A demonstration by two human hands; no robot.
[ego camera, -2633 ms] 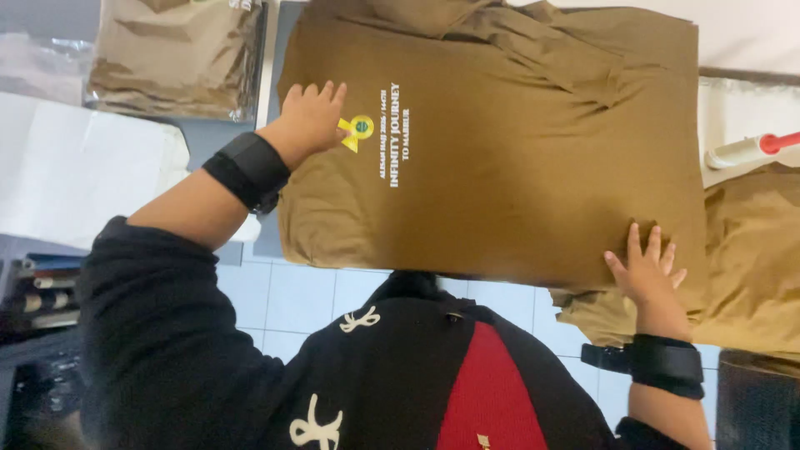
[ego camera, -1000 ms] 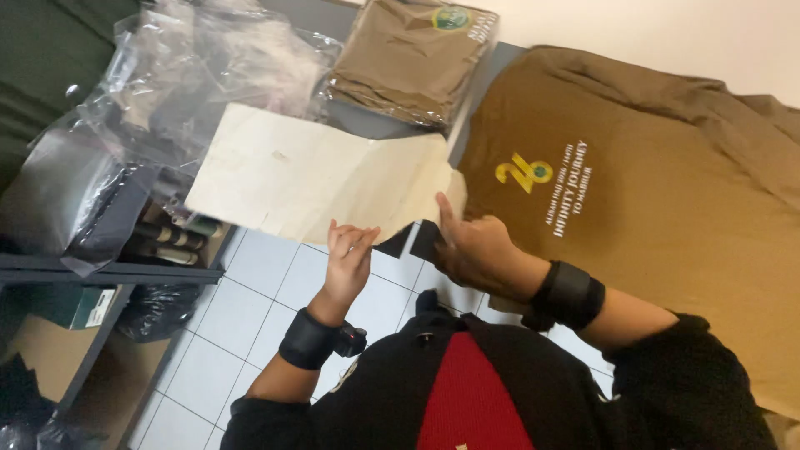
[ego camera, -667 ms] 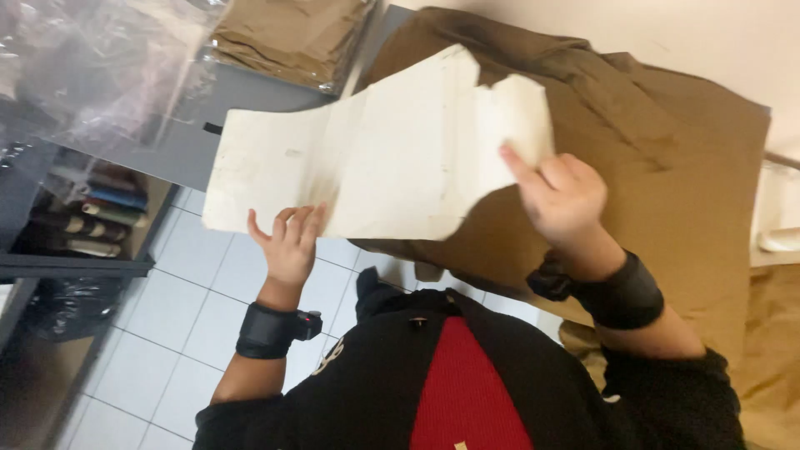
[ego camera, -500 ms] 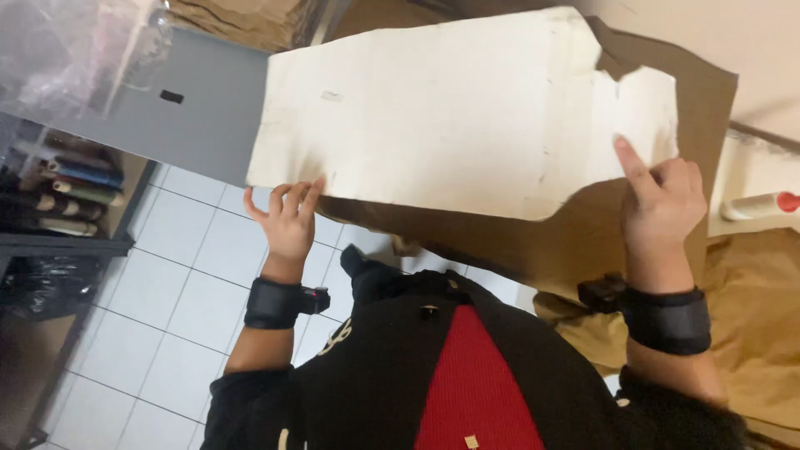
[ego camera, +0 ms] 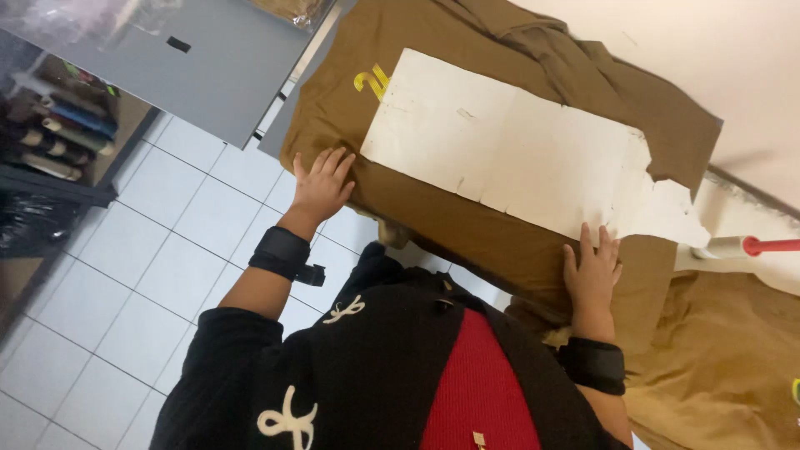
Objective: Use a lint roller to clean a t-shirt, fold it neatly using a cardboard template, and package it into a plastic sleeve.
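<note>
Lying on a brown T-shirt (ego camera: 517, 250), a white cardboard sheet (ego camera: 517, 154) is flanked by the left hand (ego camera: 321, 185) and right hand (ego camera: 590, 271), both pressed flat and empty; the sheet's torn corner could be snagged.

Olive-brown shirt (ego camera: 467, 225) with yellow print, white cardboard sheet (ego camera: 508, 150), black wristbands (ego camera: 283, 254), pale blue-white floor tiles (ego camera: 150, 275).

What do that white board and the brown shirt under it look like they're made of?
White board: likely cardboard or stiff paperboard, matte; it lies flat, shows fold creases and a torn, ragged corner. Brown shirt: soft matte knit fabric, probably cotton; it drapes and wrinkles. Left hand and right hand press it.
</note>
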